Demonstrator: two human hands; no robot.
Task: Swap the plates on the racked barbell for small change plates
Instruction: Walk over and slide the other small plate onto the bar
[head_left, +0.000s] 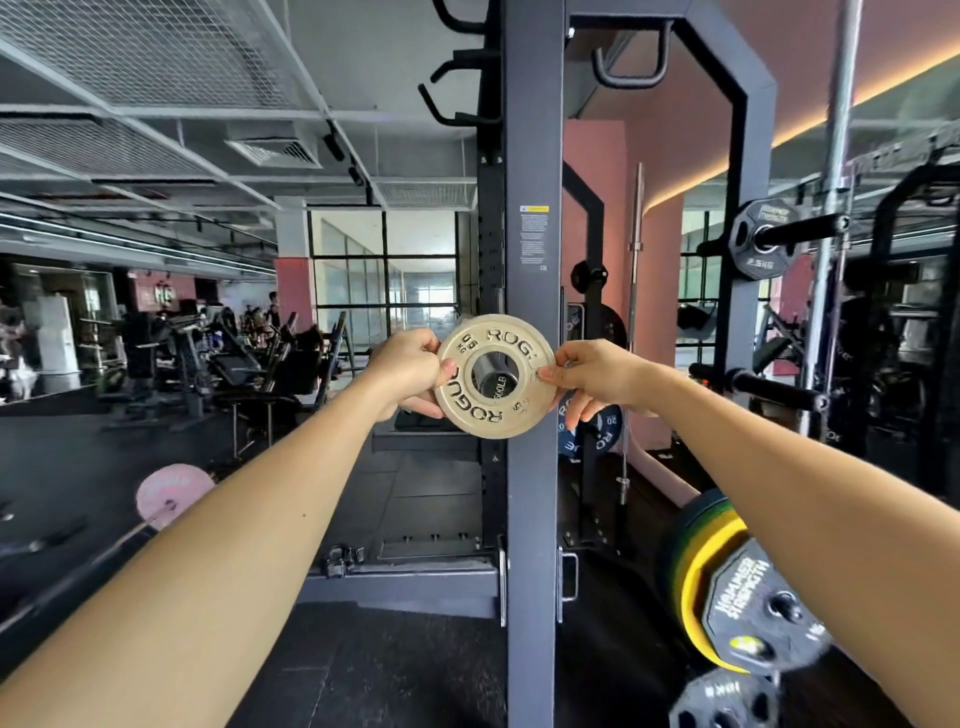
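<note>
Misalignment's the risk: both hands, left (410, 371) & right (597, 376), pinch the change plate (493, 375) by its rim, hole vs barbell sleeve (493, 382) end — tilt could jam or slip it.

I'm looking into a gym with a dark rubber floor (405, 675). A dark steel rack upright (535, 467) runs straight up the middle of my view, with a small printed label (534, 236) on it. Behind it, tall windows (384, 270) let in daylight. A pink wall (660, 156) rises to the right, under a warm strip light (810, 114) along the ceiling edge. Wire mesh panels (156, 52) hang overhead at left, and rows of exercise machines (234, 358) fill the left background.
</note>
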